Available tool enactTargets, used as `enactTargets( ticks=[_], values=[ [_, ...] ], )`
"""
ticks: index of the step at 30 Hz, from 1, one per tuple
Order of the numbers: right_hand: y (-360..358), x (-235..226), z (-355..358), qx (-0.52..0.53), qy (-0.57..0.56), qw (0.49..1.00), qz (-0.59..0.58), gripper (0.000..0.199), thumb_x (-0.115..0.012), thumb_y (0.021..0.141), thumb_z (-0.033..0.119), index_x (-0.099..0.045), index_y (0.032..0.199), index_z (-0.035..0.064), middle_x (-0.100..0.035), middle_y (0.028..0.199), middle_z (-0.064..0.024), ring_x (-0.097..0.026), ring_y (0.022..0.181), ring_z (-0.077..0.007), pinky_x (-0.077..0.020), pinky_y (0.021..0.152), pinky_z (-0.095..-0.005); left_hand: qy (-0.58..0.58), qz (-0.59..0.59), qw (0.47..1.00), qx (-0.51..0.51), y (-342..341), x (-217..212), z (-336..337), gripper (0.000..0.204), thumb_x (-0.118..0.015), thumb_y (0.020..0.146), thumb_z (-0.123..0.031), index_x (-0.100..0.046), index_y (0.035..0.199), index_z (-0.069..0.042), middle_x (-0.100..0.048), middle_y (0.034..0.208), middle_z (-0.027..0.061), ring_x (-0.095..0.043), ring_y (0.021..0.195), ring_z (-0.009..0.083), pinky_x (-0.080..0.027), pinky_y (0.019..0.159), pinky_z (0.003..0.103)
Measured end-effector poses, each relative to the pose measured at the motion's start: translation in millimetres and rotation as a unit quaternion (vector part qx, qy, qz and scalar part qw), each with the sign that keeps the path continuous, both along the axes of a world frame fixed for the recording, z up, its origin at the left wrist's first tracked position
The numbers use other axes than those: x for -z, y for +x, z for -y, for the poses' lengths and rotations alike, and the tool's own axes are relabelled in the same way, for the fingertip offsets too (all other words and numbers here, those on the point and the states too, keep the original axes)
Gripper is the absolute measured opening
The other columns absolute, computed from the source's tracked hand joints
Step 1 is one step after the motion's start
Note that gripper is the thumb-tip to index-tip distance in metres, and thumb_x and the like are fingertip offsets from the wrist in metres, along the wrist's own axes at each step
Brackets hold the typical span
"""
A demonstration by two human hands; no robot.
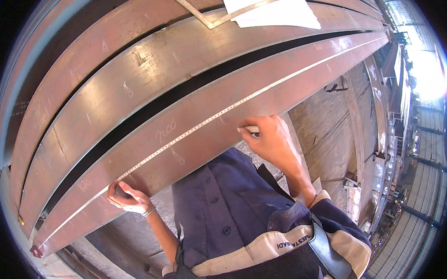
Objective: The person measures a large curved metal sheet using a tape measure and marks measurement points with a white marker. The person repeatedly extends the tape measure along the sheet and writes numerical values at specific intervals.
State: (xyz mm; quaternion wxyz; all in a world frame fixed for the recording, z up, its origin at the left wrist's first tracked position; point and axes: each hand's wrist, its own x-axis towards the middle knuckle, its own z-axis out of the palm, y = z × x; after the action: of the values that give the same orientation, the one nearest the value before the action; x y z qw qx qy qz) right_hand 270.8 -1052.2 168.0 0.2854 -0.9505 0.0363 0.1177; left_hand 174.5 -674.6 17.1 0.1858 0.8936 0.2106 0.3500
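Note:
A long pale tape measure lies stretched along a reddish-brown steel beam that crosses in front of me. Down at the left, my left hand is closed with its fingers on the tape's near edge, and a bracelet circles that wrist. My right hand hovers over the beam's near edge, right of centre, its fingers curled round a short whitish stick of chalk. The chalk tip is apart from the tape. Handwritten chalk marks show on the beam's face.
Beyond a dark gap runs a second steel beam, with more behind it. White paper sheets and a metal carpenter's square lie on top at the far side. Flat steel plates are at the right.

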Motion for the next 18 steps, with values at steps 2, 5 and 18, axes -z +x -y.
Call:
enactTargets(
  ticks=[2,5,18],
  values=[
    [0.7,-5.0,5.9,0.045,0.046,0.998,0.017,0.018,-0.074,0.091,0.019,-0.081,0.099,0.0048,-0.076,0.089,-0.023,-0.075,0.085,-0.0428,-0.0599,0.08,-0.048,0.003,-0.004,1.0,-0.009,0.0,1.2,-0.7,0.033,-0.063,0.108,-0.032,-0.067,0.113,0.001,-0.069,0.111,0.015,-0.063,0.106,0.0345,-0.047,0.098,0.051],
    [1.0,1.0,6.6,0.089,0.071,0.993,0.03,0.017,-0.075,0.091,0.017,-0.081,0.102,0.0058,-0.078,0.092,-0.0196,-0.077,0.088,-0.0398,-0.0601,0.08,-0.0445,0.007,-0.002,1.0,-0.004,0.5,2.8,-1.4,0.033,-0.064,0.108,-0.032,-0.067,0.111,0.001,-0.069,0.111,0.0146,-0.063,0.106,0.0339,-0.047,0.098,0.051],
    [-11.0,28.3,42.0,0.175,0.091,0.976,0.091,0.018,-0.074,0.094,0.016,-0.081,0.108,0.0071,-0.08,0.094,-0.0161,-0.079,0.088,-0.0333,-0.0606,0.082,-0.04,0.053,0.003,0.998,0.015,5.0,-0.1,-2.8,0.038,-0.062,0.11,-0.037,-0.067,0.111,0.0,-0.068,0.106,0.015,-0.064,0.101,0.0359,-0.049,0.091,0.052]
  ],
)
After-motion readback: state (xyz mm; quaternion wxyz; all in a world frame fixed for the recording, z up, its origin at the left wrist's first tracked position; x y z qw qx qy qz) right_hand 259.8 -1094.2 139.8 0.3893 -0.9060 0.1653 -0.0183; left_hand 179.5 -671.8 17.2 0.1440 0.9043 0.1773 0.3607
